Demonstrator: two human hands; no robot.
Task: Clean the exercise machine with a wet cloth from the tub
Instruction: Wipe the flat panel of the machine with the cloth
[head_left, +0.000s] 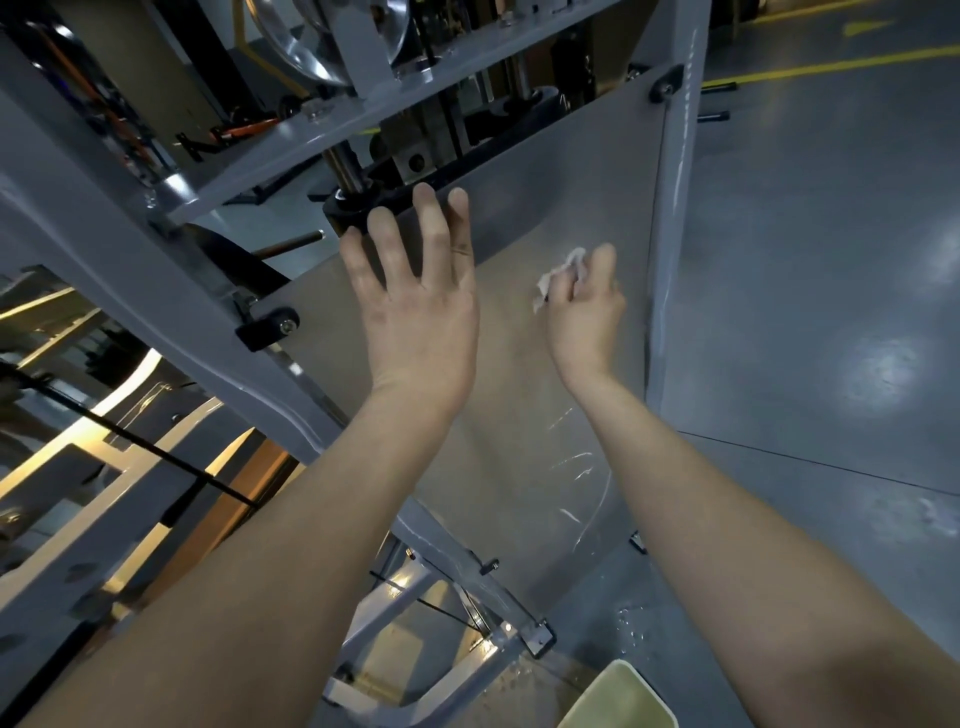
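left hand: left hand (415, 306), centre of frame, fingers straight and spread wide, holds nothing; tips reach the top edge of the panel. It looks flat on the panel, but contact can't be confirmed.
right hand: right hand (584, 306), right of centre, fingers curled tight round the cloth, knuckles toward the panel.
cloth: small crumpled white wet cloth (558, 273), bunched in the right hand with only a wad poking out at the upper left of the fist. It seems pressed to the panel.
panel: flat grey-beige plastic shield panel (519, 415) of the grey steel-framed exercise machine. Its long axis runs from lower centre to upper centre of the frame.
upright: grey painted steel post (675, 234), just right of the right hand, along the panel's right edge.
streaks: thin wet streaks (576, 467) on the panel, below the right wrist.
tub: pale yellow-green plastic tub (618, 696), only a corner shows at the bottom edge, right of centre, well below both hands.
floor: glossy grey floor (805, 312) on the right, water droplets (631, 626) near the tub.
key relation: the cloth sits at the panel's upper right, by the post. Dry-looking panel lies left of the cloth, toward the left hand, and above it toward the top edge. The right hand is the wiping hand; the left is nearer the top edge.
step (judged): mid-wipe on the panel, likely next stroke leftward or along the long axis.
risk (judged): the left hand sits in the cloth's leftward path.
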